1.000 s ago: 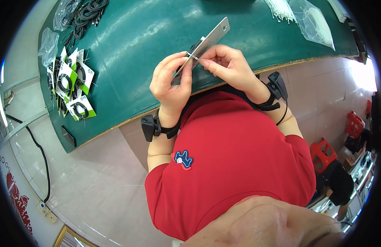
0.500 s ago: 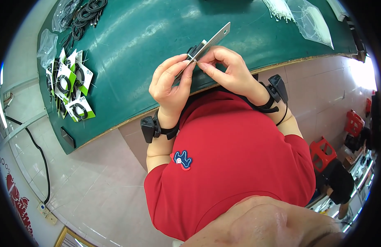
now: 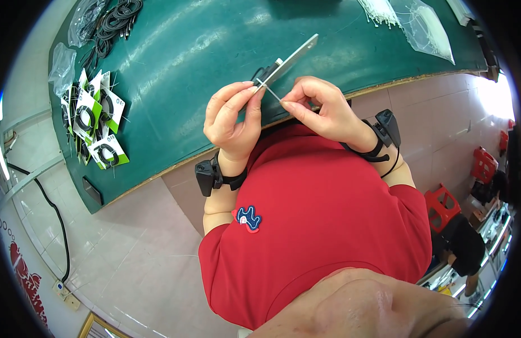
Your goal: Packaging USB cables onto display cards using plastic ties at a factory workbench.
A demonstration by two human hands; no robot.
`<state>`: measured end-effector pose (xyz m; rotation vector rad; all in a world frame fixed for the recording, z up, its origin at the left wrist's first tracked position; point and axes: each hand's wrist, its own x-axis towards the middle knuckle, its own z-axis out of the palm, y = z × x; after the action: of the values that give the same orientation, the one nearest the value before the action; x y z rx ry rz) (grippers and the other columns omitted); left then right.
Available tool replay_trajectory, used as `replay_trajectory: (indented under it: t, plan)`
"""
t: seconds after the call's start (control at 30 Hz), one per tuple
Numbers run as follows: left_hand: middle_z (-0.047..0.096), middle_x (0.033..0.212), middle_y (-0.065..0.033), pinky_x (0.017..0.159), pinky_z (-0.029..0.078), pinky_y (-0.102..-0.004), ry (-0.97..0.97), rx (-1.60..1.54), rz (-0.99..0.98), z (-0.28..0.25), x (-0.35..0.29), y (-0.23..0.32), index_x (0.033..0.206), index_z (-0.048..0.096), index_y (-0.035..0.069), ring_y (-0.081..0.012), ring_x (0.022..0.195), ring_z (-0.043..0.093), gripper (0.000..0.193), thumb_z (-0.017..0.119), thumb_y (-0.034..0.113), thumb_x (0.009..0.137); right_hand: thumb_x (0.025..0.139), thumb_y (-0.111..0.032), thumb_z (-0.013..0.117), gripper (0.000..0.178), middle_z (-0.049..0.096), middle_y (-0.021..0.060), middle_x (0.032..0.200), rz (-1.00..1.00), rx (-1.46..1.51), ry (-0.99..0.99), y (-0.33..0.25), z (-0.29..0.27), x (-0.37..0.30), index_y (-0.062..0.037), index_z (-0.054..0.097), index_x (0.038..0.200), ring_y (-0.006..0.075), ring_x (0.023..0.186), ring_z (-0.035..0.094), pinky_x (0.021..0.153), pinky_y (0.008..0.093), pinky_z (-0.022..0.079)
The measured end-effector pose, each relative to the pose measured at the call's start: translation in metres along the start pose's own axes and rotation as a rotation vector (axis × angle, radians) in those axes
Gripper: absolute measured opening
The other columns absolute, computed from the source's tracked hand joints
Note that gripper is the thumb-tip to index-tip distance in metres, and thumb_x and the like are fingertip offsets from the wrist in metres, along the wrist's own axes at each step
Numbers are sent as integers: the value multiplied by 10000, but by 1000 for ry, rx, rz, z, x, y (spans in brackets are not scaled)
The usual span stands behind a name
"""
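Right fingers (image 3: 301,112) drawn back from card (image 3: 291,59), pinching white tie (image 3: 270,91); left fingers (image 3: 253,110) clasp card's near end.

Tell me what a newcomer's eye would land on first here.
Probably the bright red shirt, filling the lower middle. Above it, against the green tabletop, the left hand holds a thin card nearly edge-on while the right hand pinches a white strip running from it. Then the heap of carded black cables, at left.
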<state>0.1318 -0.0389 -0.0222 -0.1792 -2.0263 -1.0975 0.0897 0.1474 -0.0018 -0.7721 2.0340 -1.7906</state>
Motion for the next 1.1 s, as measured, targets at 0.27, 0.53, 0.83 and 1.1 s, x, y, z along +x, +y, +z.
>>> replay_trajectory:
  t: [0.27, 0.53, 0.83, 1.1]
  plan:
    - [698, 933, -100, 653, 563, -298, -84, 100, 226, -9, -5, -7, 887, 720, 23, -226, 782, 695, 208, 814, -16, 706, 898, -23, 659, 123, 643, 43, 908, -124, 50, -84, 17, -6, 6, 10, 655, 1017, 101, 761, 593, 669, 260, 492]
    - [694, 932, -101, 660, 560, -308, -110, 38, 232, 4, -23, -5, 889, 717, 21, -246, 770, 697, 217, 793, -36, 693, 890, 5, 647, 207, 680, 58, 922, 137, 244, -90, 30, -4, 1, 13, 655, 1096, 107, 782, 616, 688, 260, 498]
    - [692, 948, -102, 664, 557, -300, -107, 7, 170, 9, -22, 0, 896, 715, 23, -251, 784, 693, 237, 802, -30, 683, 885, 11, 652, 172, 691, 47, 872, 33, 77, -111, 28, -15, -3, 20, 673, 1055, 92, 775, 621, 680, 252, 500]
    - [690, 991, -77, 923, 483, -430, -484, -155, -112, -4, -6, 3, 952, 715, 63, -240, 953, 658, 235, 799, 82, 734, 881, -1, 665, 187, 690, 43, 871, 82, 67, -109, 44, -37, -8, 19, 671, 1066, 98, 773, 631, 705, 254, 518]
